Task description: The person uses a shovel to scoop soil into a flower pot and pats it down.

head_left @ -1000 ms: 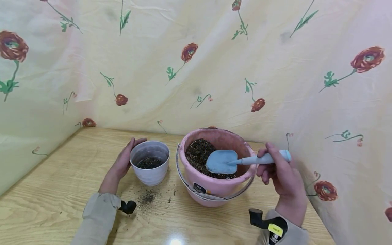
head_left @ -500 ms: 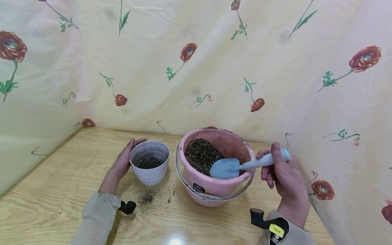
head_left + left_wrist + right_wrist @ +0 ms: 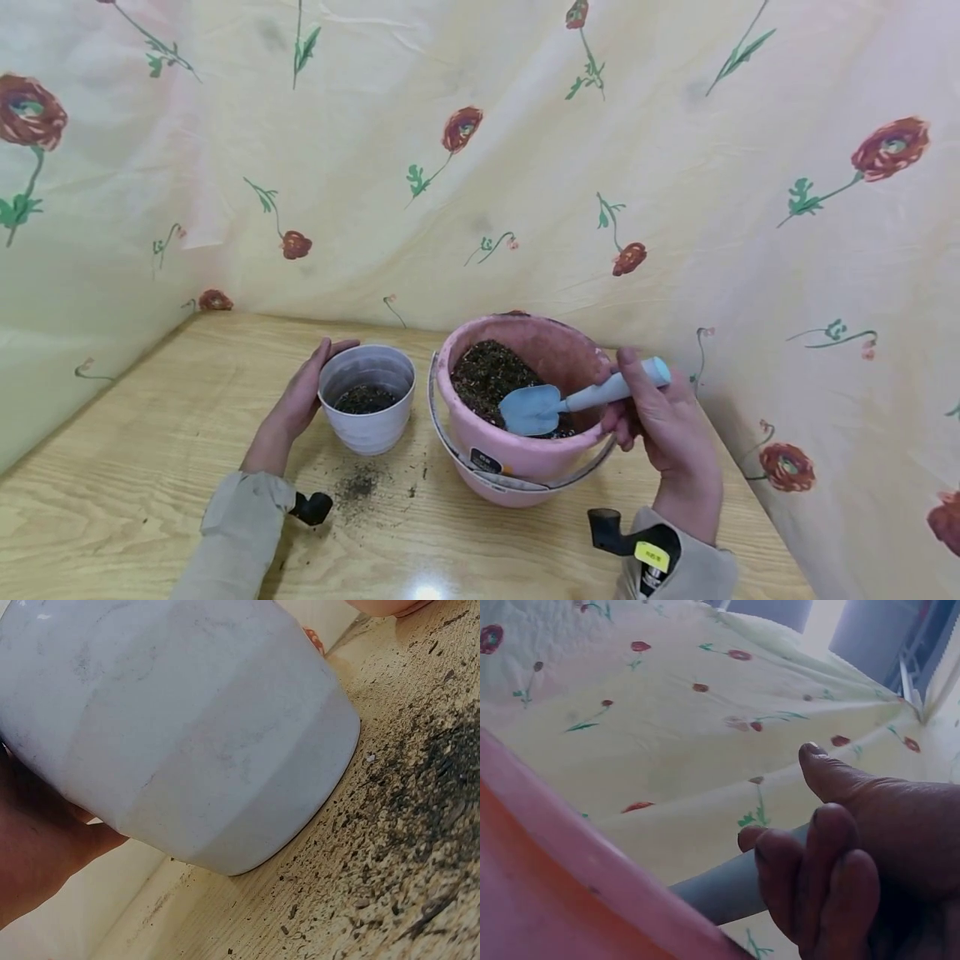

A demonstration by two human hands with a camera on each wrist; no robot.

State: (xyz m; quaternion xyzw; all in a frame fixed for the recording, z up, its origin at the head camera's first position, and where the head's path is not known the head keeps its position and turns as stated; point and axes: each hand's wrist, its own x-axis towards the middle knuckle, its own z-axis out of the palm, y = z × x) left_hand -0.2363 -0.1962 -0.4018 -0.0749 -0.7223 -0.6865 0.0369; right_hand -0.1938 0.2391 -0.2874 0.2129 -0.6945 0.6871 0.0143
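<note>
My right hand grips the handle of a light blue hand trowel at the right rim of a pink bucket. The trowel's blade lies over the dark soil inside, pointing left. In the right wrist view the curled fingers surround the grey-looking handle, while the bucket hides the blade. My left hand rests along the left side of a white pot, its fingers reaching behind the rim. Some soil lies low in the pot, which stands upright on the table.
Loose soil is scattered on the wooden table before the pot. The bucket's handle hangs down its front. A flowered cloth closes off the back and both sides. Each wrist wears a black camera mount.
The right hand has first drawn the trowel slightly right and toward the bucket's near rim, then moved left, bringing the blade back over the soil. The left hand and pot keep their place.
</note>
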